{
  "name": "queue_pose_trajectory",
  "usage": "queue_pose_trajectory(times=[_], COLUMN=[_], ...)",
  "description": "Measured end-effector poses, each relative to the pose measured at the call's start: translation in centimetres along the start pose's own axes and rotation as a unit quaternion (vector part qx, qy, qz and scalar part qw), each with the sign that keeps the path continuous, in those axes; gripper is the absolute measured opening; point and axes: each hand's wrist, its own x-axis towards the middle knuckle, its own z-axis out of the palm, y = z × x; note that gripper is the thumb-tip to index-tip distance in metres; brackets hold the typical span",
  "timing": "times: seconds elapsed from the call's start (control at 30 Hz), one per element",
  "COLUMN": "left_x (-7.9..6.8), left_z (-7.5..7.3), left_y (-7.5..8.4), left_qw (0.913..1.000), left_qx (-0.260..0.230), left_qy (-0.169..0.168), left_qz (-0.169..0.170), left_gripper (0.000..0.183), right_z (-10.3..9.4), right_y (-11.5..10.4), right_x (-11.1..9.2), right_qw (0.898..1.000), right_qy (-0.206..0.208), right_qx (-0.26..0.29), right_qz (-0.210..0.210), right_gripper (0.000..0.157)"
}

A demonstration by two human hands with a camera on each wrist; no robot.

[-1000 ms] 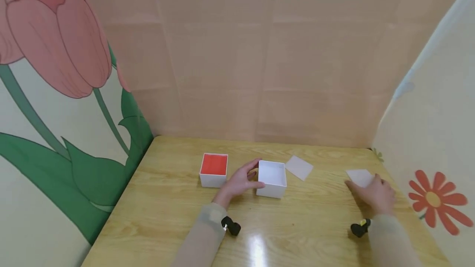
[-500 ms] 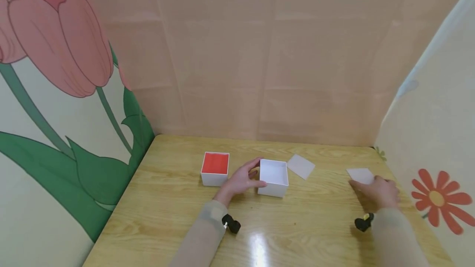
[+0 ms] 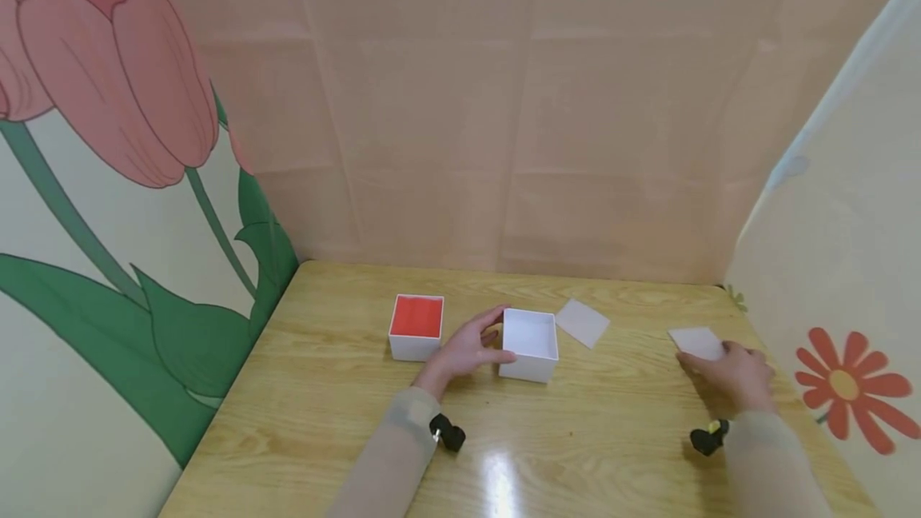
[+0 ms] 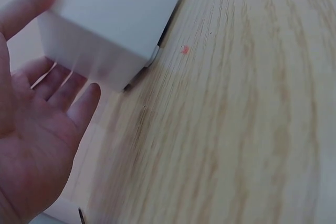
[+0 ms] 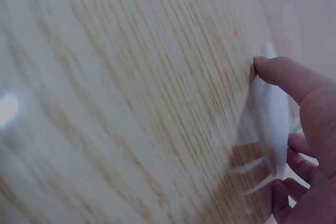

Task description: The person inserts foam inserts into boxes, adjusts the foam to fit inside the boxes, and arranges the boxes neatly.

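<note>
My left hand [image 3: 464, 350] steadies an open-topped white box [image 3: 528, 366], thumb on its near side and fingers at its left. In the left wrist view the thumb touches one face of the white box [image 4: 113, 9], while the fingers lie along another. At the right, my right hand [image 3: 734, 374] holds a white paper sheet [image 3: 696, 342] by its edges, between thumb and fingers. The right wrist view shows that sheet [image 5: 274, 119] bowed slightly, close to the table. A second pale sheet [image 3: 581, 323] lies flat just right of the box.
Left of my left hand stands another white box [image 3: 415, 348], filled with something flat and red [image 3: 417, 316]. All of it is on a wood-grain table [image 3: 576, 462]. A pink backdrop [image 3: 504, 142] and flower-printed sheets [image 3: 849, 262] border the table.
The white paper sheet in my right hand has shifted very slightly to the left in the last half second. My left hand and the box stay in place.
</note>
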Motion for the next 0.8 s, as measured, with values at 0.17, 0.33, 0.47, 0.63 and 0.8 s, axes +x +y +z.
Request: queue_pose_trajectory(times=[0.17,0.33,0.47,0.63,0.8], left_x=[0.1,0.0,-0.1,-0.4,-0.5], left_z=[0.0,0.1,0.2,0.2,0.3], left_y=[0.1,0.1,0.1,0.3,0.4], left_qw=[1.0,0.9999,0.9998,0.9999,0.9999], left_qx=[0.003,0.011,0.014,0.01,0.005], left_qy=[-0.001,-0.002,-0.001,-0.002,-0.008], left_qz=[-0.007,-0.011,-0.011,-0.011,-0.006], left_gripper=[0.098,0.1,0.1,0.098,0.098], right_z=[-0.2,0.2,1.0,2.2,3.3], right_y=[-0.1,-0.6,-2.9,-7.5,-11.8], right_x=[-0.4,-0.8,-1.0,-2.3,-4.4], right_qw=[1.0,0.999,0.994,0.983,0.964], right_qy=[0.01,0.046,0.074,0.058,0.017], right_qx=[0.013,0.014,0.015,0.065,0.106], right_qz=[0.001,-0.023,-0.075,-0.16,-0.243], right_gripper=[0.124,0.125,0.12,0.107,0.102])
